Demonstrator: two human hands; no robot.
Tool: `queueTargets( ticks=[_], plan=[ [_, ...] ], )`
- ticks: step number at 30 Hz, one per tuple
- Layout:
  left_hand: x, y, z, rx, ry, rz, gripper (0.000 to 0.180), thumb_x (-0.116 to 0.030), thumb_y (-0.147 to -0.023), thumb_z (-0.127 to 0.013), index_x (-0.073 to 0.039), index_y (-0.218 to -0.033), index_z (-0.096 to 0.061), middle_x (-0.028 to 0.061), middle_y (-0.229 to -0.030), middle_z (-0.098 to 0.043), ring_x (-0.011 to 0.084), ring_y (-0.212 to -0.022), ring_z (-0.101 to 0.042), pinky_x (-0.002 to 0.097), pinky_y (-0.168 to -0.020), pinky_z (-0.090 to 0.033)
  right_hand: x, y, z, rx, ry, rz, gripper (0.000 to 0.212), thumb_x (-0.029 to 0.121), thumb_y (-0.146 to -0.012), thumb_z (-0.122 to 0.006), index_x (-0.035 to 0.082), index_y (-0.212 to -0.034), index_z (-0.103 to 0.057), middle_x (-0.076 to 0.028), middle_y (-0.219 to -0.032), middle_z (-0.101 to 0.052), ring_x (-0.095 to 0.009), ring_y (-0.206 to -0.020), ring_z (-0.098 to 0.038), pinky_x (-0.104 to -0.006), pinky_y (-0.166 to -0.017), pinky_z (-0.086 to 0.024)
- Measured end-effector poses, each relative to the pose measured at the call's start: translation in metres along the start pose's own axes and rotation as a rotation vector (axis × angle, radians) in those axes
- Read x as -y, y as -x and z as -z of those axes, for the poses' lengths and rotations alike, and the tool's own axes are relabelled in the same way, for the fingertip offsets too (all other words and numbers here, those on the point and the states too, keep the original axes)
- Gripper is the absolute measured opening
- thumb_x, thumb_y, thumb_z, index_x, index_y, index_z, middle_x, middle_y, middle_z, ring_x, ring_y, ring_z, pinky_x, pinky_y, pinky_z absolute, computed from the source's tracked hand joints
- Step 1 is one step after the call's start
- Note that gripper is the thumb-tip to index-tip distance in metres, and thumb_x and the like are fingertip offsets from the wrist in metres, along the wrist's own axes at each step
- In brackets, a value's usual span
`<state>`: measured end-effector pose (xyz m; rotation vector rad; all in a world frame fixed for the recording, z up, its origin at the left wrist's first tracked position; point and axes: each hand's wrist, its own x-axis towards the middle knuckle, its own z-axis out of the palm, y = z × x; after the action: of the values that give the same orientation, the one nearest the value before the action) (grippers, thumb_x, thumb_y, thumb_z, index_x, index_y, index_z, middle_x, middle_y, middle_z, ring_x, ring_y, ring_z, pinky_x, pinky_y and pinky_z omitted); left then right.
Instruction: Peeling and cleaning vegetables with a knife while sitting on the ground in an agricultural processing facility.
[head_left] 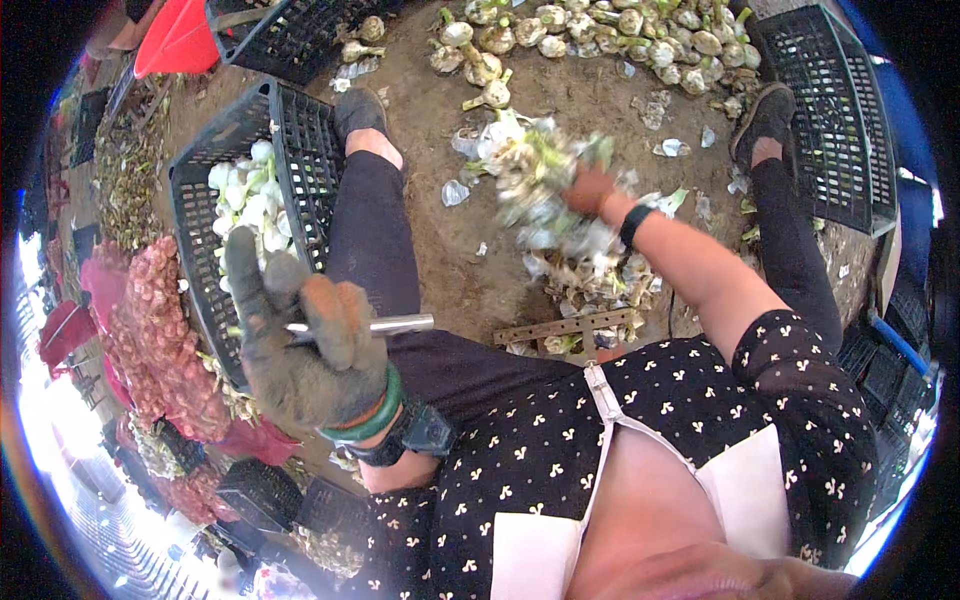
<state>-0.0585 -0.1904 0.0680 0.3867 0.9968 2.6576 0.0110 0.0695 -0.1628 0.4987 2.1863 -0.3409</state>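
Note:
My left hand (310, 345), in a dark, dirty work glove, is closed around a tool with a smooth silver metal handle (402, 323). Its working end is hidden by the fingers, and the index finger sticks out. This hand is over the near edge of a black plastic crate (284, 180), where white trimmed garlic bulbs (250, 198) lie. My right hand (592, 188) is smeared by motion, so its fingers do not show clearly. It is over a blurred pile of garlic skins and leafy scraps (545, 195) on the ground between my legs.
Untrimmed garlic bulbs (600, 30) are heaped at the far side. Another black crate (828, 120) stands tilted beside my right foot. A perforated metal bar (565, 327) lies close to my body. Red net sacks of bulbs (155, 340) rest at the left, and a red container (178, 38) at the far left.

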Motion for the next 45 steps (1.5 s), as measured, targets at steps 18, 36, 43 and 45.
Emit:
queueTargets(
  ticks=[18, 36, 43, 45],
  plan=[
    [-0.009, -0.003, 0.006, -0.512, -0.186, 0.229, 0.046, -0.004, -0.073, -0.042, 0.005, -0.117, -0.033, 0.0143, -0.099, -0.048, 0.0153, -0.071, -0.045, 0.0254, -0.06, -0.041, 0.056, -0.092, 0.069, -0.448, 0.192, 0.402, 0.04, 0.015, -0.07, -0.054, 0.008, -0.11, -0.049, -0.019, -0.111, -0.044, -0.034, -0.095, -0.05, -0.0392, -0.078, -0.044],
    [0.124, 0.038, -0.003, -0.27, -0.206, 0.806, 0.023, -0.01, -0.082, -0.042, 0.0, -0.1, -0.054, 0.0093, -0.088, -0.057, 0.0172, -0.073, -0.056, 0.0257, -0.067, -0.047, -0.045, 0.162, 0.073, -0.499, -1.125, 0.718, 0.049, 0.017, -0.076, -0.06, 0.003, -0.118, -0.04, -0.003, -0.093, -0.056, -0.013, -0.082, -0.053, -0.0237, -0.071, -0.044],
    [0.151, 0.046, -0.027, 0.462, -0.89, 0.642, 0.029, -0.014, -0.08, -0.045, -0.002, -0.105, -0.051, 0.0117, -0.089, -0.058, 0.0209, -0.079, -0.055, 0.0311, -0.07, -0.043, -0.048, 0.231, 0.069, -0.598, -0.518, 0.319, 0.062, 0.018, -0.068, -0.065, 0.006, -0.122, -0.036, -0.018, -0.124, -0.035, -0.032, -0.114, -0.036, -0.0388, -0.094, -0.031],
    [0.152, 0.053, -0.031, 0.553, -0.933, 0.61, 0.024, -0.01, -0.079, -0.047, 0.0, -0.1, -0.054, 0.0087, -0.082, -0.06, 0.0164, -0.071, -0.056, 0.0288, -0.066, -0.047, -0.052, 0.228, 0.056, -0.646, -0.446, 0.259, 0.063, 0.021, -0.066, -0.066, 0.006, -0.12, -0.038, -0.021, -0.123, -0.035, -0.035, -0.112, -0.037, -0.0399, -0.094, -0.031]
  ],
)
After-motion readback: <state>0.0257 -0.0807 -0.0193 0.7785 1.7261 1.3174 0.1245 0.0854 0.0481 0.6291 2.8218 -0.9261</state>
